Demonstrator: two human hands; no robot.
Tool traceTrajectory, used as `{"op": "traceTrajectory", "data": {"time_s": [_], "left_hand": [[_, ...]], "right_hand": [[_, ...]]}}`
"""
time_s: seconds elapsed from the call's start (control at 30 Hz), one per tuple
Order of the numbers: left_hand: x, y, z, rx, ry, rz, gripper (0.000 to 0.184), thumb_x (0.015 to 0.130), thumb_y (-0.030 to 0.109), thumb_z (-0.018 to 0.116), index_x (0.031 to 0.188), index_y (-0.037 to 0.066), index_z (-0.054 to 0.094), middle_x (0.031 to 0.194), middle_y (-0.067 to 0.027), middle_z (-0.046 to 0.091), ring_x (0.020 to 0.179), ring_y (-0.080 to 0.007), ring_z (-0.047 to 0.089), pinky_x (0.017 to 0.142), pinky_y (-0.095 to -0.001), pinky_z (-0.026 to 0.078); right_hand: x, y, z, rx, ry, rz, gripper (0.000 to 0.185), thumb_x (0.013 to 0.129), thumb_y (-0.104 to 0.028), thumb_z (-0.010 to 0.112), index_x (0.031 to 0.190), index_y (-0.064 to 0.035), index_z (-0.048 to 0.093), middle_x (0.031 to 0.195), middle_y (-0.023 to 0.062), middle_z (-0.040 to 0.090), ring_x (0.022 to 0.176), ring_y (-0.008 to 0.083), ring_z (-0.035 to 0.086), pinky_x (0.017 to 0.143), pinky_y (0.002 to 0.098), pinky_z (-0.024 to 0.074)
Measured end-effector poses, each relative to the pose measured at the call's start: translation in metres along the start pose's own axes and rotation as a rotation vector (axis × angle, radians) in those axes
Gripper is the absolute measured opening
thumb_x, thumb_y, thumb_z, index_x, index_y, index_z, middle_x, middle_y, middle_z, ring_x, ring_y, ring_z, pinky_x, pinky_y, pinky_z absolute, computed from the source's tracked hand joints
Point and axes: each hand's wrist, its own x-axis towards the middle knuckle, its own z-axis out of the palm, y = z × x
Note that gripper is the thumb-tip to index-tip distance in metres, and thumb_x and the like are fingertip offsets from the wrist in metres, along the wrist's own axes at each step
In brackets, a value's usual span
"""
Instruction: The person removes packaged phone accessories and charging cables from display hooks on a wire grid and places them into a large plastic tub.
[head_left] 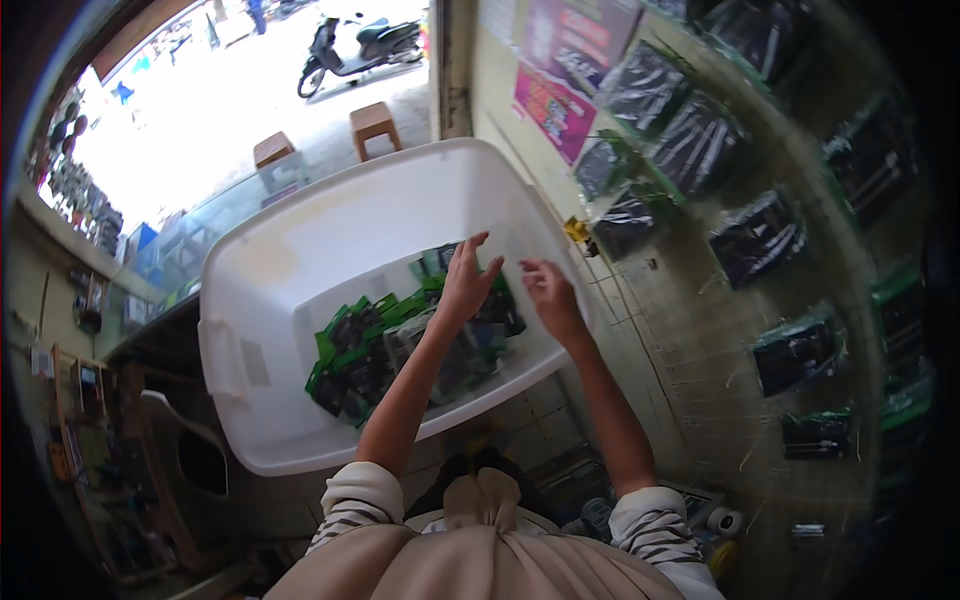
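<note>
A large white plastic tub [270, 260] takes up the middle of the view. Several green and black packets [350, 340] lie in a pile on its bottom. Above the right part of the pile is my left hand [468, 280], its fingers apart and nothing held. My right hand [548, 290] hovers by the tub's right side, slightly blurred, fingers apart and bent, with nothing visible in it. A gap separates the two hands.
Packaged items [760, 235] hang on the right wall beside a pink poster [553, 112]. Beyond the tub are a glass counter [215, 225], brown stools [374, 124] and a parked scooter [362, 50]. A white chair [190, 430] stands at lower left.
</note>
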Motion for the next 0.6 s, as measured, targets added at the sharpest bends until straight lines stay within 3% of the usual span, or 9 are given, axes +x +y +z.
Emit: {"op": "traceTrajectory", "data": {"time_s": [0.07, 0.23, 0.4, 0.6], "left_hand": [[0.019, 0.047, 0.017, -0.266, -0.014, 0.125, 0.046, 0.077, 0.02, 0.057, 0.116, 0.003, 0.038, 0.114, -0.0158, 0.043, 0.109, -0.0282, 0.04, 0.089, -0.0384, 0.034], [0.062, 0.092, 0.093, -0.527, -0.067, 0.241, 0.041, 0.079, 0.019, 0.055, 0.115, 0.006, 0.039, 0.115, -0.0107, 0.043, 0.11, -0.0243, 0.04, 0.09, -0.0403, 0.033], [0.106, 0.07, 0.176, -0.507, -0.034, 0.252, 0.042, 0.081, 0.014, 0.052, 0.117, 0.001, 0.036, 0.116, -0.0155, 0.04, 0.11, -0.0258, 0.038, 0.093, -0.0341, 0.029], [0.133, 0.047, 0.225, -0.44, -0.115, 0.273, 0.049, 0.079, 0.007, 0.051, 0.122, 0.002, 0.029, 0.121, -0.0182, 0.036, 0.117, -0.0281, 0.031, 0.095, -0.0345, 0.027]], "right_hand": [[0.0, -0.004, -0.046, 0.054, 0.238, -0.062, 0.022, 0.08, -0.008, 0.046, 0.101, -0.001, 0.05, 0.094, 0.0126, 0.053, 0.085, 0.0197, 0.054, 0.072, 0.0304, 0.0445], [0.006, 0.037, -0.109, 0.077, 0.685, -0.08, 0.027, 0.083, -0.012, 0.044, 0.108, -0.0016, 0.044, 0.105, 0.0122, 0.048, 0.091, 0.0212, 0.05, 0.079, 0.0328, 0.0419], [0.027, 0.106, -0.115, -0.138, 0.81, -0.009, 0.05, 0.082, -0.02, 0.048, 0.122, -0.0011, 0.024, 0.116, 0.021, 0.029, 0.108, 0.032, 0.034, 0.091, 0.0421, 0.029], [0.053, 0.137, -0.115, -0.081, 0.832, 0.018, 0.052, 0.081, -0.019, 0.049, 0.122, 0.0005, 0.023, 0.116, 0.0221, 0.029, 0.107, 0.0325, 0.034, 0.09, 0.0419, 0.0291]]}}
